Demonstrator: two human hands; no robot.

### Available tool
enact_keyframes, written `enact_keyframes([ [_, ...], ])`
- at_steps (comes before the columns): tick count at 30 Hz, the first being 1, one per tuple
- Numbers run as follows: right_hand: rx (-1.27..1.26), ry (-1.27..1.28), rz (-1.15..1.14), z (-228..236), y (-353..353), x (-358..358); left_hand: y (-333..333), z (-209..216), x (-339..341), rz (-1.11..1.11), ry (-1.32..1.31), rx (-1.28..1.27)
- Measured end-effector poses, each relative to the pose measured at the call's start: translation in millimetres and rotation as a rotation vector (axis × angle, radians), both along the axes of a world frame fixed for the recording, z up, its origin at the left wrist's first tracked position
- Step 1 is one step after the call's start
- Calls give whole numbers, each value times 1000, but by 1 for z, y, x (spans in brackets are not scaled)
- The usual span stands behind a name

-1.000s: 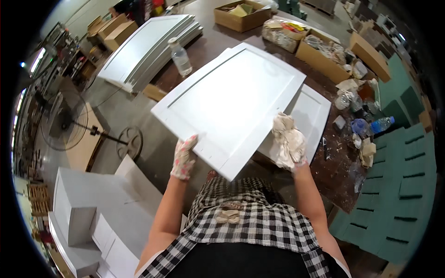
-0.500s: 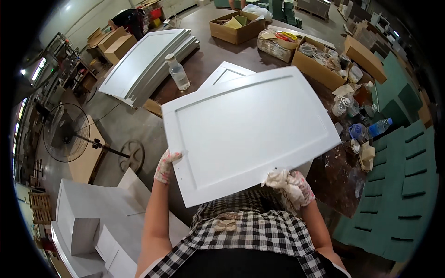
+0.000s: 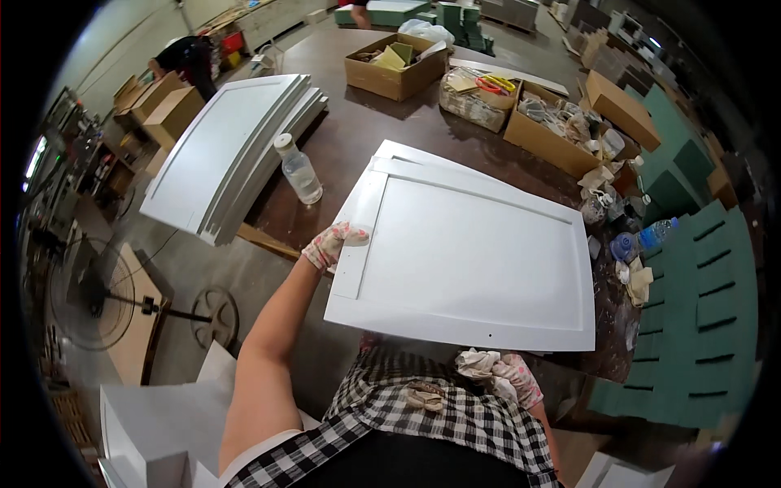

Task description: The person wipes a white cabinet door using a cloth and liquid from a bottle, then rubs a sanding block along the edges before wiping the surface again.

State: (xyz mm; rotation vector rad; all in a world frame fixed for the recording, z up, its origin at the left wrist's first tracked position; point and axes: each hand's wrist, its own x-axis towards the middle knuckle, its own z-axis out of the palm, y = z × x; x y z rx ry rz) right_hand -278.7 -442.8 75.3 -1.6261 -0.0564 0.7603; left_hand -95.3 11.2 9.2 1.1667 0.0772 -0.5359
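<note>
A white cabinet door panel (image 3: 472, 252) with a recessed middle lies over another white panel (image 3: 394, 150), whose corner shows at the far side. My left hand (image 3: 332, 244), in a pink-patterned white glove, grips the door panel's left edge with the thumb on top; its other fingers are mostly hidden beneath. Close to the near edge, my right hand (image 3: 521, 382), gloved alike, is closed around a crumpled white rag (image 3: 480, 363). From this view I cannot tell whether that hand touches the panel. A small dark spot marks the panel's near rim.
White panels (image 3: 224, 146) are stacked at the table's left, beside a clear bottle (image 3: 301, 172). Open cardboard boxes (image 3: 390, 80) and plastic bottles (image 3: 655, 234) line the far and right sides of the brown table (image 3: 350, 122). A standing fan (image 3: 98, 293) is left; another person (image 3: 187, 65) bends far left.
The door panel has come down and turned from a raised, tilted position to rest over the other panel. My right hand with the rag has dropped away from its near edge.
</note>
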Motion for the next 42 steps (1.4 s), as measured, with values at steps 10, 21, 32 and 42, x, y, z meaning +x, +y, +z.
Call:
enact_keyframes([
  [10, 411, 231, -359, 37, 100, 19, 12, 53, 53, 93, -601, 940],
  [21, -173, -385, -102, 56, 128, 110, -92, 112, -24, -292, -619, 91],
  [32, 245, -270, 54, 28, 133, 132, -55, 140, -52, 158, -340, 169],
  [42, 71, -284, 286, 28, 107, 136, 50, 171, -114, 176, -486, 11],
])
